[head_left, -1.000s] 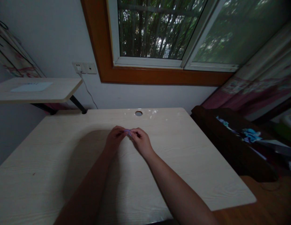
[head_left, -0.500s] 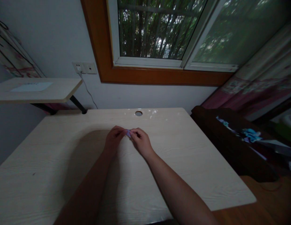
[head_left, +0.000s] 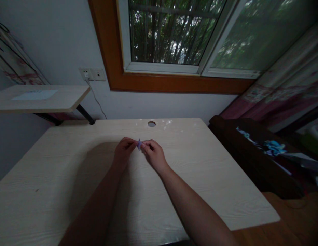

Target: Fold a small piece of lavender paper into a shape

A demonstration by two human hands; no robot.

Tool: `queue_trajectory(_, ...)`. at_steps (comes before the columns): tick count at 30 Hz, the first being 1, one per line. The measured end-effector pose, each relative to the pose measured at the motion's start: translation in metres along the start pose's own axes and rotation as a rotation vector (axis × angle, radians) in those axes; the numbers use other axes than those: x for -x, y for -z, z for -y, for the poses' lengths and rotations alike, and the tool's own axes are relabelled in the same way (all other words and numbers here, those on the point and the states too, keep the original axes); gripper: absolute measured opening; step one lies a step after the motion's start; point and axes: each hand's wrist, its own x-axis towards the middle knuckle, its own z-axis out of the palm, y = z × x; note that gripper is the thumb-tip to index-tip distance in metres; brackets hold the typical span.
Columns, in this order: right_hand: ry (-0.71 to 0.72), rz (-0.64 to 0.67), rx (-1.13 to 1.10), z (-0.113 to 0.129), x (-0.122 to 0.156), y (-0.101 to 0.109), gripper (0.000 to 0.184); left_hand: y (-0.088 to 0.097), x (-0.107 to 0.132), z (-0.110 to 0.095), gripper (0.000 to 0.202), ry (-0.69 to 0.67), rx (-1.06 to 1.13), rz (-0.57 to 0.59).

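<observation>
A small purple piece of folded paper with pointed corners is held between my hands, over the far middle of the pale wood-grain desk. My left hand pinches its left side between thumb and fingers. On the other side, the fingertips of my right hand are closed on its right edge. My fingertips cover parts of the paper, so its full shape is hidden.
Behind the hands, a round cable hole opens in the desk. A raised shelf with a paper sheet stands at left. Right of the desk, a dark brown bench carries blue crumpled items.
The purple paper has turned between my fingers, and its points now stick out above and below. My left hand has shifted very slightly; my right hand stays about where it was.
</observation>
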Motion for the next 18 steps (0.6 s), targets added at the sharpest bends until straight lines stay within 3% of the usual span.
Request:
queue_trajectory(6, -0.019, -0.013, -0.028, -0.003, -0.001, -0.001, 0.023, 0.002, 0.000, 0.000, 0.010, 0.014, -0.004, -0.036)
queue_trajectory(12, -0.113, -0.032, -0.231, -0.004, -0.004, -0.001, 0.022, 0.000, 0.000, 0.007, 0.016, 0.098, 0.112, -0.068)
queue_trajectory(18, -0.186, -0.006, -0.428, -0.005, -0.006, 0.001, 0.019, -0.006, 0.000, 0.016, 0.030, 0.123, 0.267, 0.042)
